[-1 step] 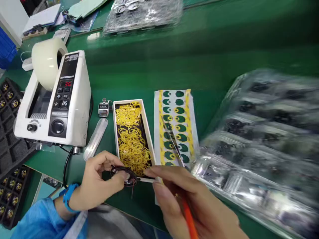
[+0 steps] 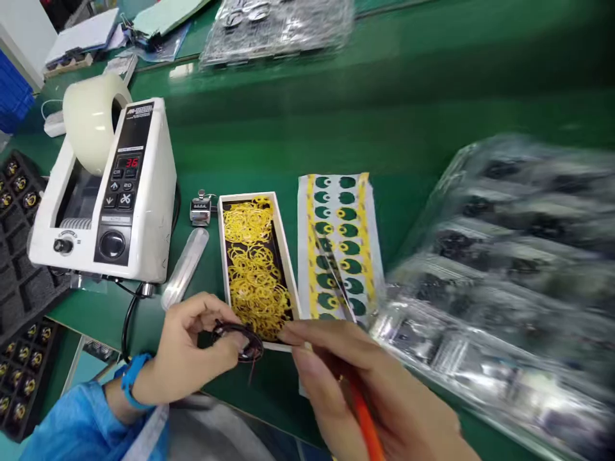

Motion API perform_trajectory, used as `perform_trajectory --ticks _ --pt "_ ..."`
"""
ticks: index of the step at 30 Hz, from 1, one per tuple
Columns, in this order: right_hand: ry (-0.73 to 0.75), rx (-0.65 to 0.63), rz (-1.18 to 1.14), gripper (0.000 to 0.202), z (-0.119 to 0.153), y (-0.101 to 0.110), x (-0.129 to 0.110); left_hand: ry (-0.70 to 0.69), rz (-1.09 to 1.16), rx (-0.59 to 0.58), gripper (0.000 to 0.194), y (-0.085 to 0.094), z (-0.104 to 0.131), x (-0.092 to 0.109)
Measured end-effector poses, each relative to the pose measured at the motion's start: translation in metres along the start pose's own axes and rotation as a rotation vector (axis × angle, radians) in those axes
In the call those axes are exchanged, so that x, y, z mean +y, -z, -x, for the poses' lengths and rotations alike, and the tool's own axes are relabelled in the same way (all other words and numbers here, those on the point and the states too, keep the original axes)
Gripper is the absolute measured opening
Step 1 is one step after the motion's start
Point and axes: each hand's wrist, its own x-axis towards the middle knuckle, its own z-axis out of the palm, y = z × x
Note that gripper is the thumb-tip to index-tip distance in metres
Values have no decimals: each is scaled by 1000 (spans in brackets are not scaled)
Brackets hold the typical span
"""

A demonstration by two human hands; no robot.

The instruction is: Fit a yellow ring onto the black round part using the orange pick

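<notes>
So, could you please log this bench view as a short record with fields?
surface: green bench mat
left hand: pinches a small dark ring part with thin wires
right hand: holds tweezers and an orange pen
tweezer tips: over the sticker sheet of green and yellow rounds
box: narrow, full of yellow rings, beside the sheet
far left: tape dispenser, display reads 36
right: clear blister trays, blurred
</notes>
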Motion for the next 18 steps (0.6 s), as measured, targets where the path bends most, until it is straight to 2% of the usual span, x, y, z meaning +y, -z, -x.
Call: perform_trajectory --ticks 4,6,11,18 --pt "149 -150 96 17 -12 0 0 64 146 -143 14 6 -2 -3" --pt "212 -200 116 17 -15 -1 0 56 176 -169 18 7 -3 -3" --pt "228 -215 182 20 -15 -4 -1 -71 87 -137 19 6 -6 -4" --pt "264 -176 234 22 -13 -9 -1 -6 43 -138 20 5 -8 -1"
